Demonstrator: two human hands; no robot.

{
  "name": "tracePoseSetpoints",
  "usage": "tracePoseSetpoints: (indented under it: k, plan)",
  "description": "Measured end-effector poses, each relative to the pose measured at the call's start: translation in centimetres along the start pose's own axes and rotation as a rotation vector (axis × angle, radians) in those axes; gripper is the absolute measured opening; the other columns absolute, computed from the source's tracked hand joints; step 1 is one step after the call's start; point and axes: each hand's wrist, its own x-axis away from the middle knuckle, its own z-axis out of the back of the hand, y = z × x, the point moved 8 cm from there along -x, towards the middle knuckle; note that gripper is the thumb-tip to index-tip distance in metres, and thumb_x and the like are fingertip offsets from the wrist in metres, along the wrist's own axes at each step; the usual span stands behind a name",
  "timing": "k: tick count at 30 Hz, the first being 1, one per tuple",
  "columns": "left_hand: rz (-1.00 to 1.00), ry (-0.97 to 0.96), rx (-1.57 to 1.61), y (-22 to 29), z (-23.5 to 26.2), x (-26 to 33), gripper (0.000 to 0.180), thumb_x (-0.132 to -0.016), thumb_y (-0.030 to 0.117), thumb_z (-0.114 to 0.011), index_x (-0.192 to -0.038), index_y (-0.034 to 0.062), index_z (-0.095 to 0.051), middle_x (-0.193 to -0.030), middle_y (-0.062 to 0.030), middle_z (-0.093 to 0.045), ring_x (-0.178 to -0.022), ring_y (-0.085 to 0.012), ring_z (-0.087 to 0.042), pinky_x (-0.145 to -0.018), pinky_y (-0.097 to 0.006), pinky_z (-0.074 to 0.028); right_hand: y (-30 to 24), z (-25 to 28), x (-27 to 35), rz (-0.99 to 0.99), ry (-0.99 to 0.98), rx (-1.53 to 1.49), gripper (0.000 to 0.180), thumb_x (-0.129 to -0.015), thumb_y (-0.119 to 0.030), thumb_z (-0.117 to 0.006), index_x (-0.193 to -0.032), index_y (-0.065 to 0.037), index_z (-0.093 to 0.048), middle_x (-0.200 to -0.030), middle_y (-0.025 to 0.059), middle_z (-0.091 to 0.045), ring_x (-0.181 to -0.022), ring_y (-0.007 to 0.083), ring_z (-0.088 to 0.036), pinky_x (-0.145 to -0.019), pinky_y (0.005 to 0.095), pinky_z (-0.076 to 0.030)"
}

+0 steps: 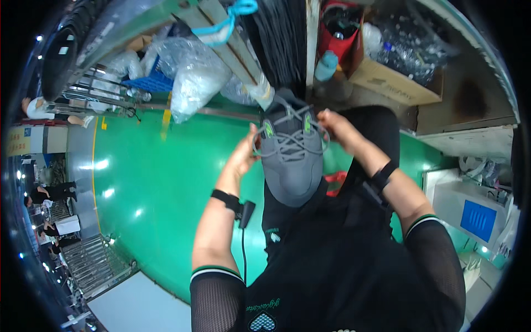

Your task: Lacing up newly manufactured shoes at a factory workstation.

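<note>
A grey sneaker (293, 177) is in front of me, its toe toward me and its dark opening away from me. Grey shoelaces (291, 145) criss-cross over the tongue and loop out at both sides. Small green marks show beside the eyelets. At the shoe's left side my left hand (243, 154) is closed, its fingertips at the lace loop there. My right hand (338, 128) pinches the lace on the right side, near the collar. What bears the shoe from below is hidden.
Beyond the shoe, a metal post (224, 39) rises beside hanging black strands (279, 44). Plastic-wrapped bundles (196, 83) sit at the far left. A cardboard box (398, 83) of small clear bags and a blue-green bottle (327, 66) stand on the right shelf. Green floor (166, 182) spreads left.
</note>
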Motion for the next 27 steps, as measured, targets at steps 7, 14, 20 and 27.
tracePoseSetpoints:
  k: [7, 14, 20, 27]
  plan:
    - [-0.543, -0.693, 0.297, 12.5, -9.0, 22.6, 0.057, -0.093, 0.032, -0.063, -0.135, -0.0029, -0.048, -0.13, -0.0113, -0.058, -0.118, -0.0227, -0.056, -0.105, -0.036, -0.042, -12.5, -11.1, 14.3, 0.785, -0.296, 0.255, 0.052, -0.105, -0.037, -0.036, -0.14, 0.001, -0.043, -0.146, 0.0114, -0.039, -0.138, 0.0225, -0.034, -0.114, 0.033, -0.024]
    - [-1.307, 0.176, -0.851, 30.1, -13.5, 39.4, 0.038, -0.085, 0.017, -0.069, -0.118, -0.0015, -0.059, -0.113, -0.0173, -0.062, -0.109, -0.0282, -0.058, -0.098, -0.037, -0.043, -24.3, -6.2, 25.8, 1.319, 0.043, 0.63, 0.026, -0.089, -0.004, -0.063, -0.115, 0.0, -0.062, -0.101, 0.0116, -0.063, -0.091, 0.0215, -0.065, -0.081, 0.0308, -0.051]
    - [-1.043, 0.955, -1.326, 49.9, -10.3, 24.5, 0.056, -0.092, 0.041, -0.057, -0.137, 0.009, -0.051, -0.138, -0.0179, -0.051, -0.13, -0.0361, -0.045, -0.108, -0.042, -0.036, -28.7, -0.4, 31.8, 1.529, 0.409, 0.81, 0.019, -0.082, 0.003, -0.065, -0.101, 0.001, -0.065, -0.091, 0.0136, -0.064, -0.082, 0.028, -0.064, -0.073, 0.0338, -0.051]
    - [-1.191, 0.293, -1.51, 56.9, -20.3, 12.2, 0.089, -0.085, 0.048, -0.061, -0.155, 0.0166, -0.015, -0.154, -0.0225, -0.028, -0.144, -0.0368, -0.023, -0.113, -0.063, -0.009, -33.6, 1.6, 35.6, 1.835, 0.854, 1.106, 0.041, -0.071, 0.011, -0.066, -0.111, 0.001, -0.06, -0.1, 0.0177, -0.061, -0.09, 0.034, -0.06, -0.079, 0.0405, -0.049]
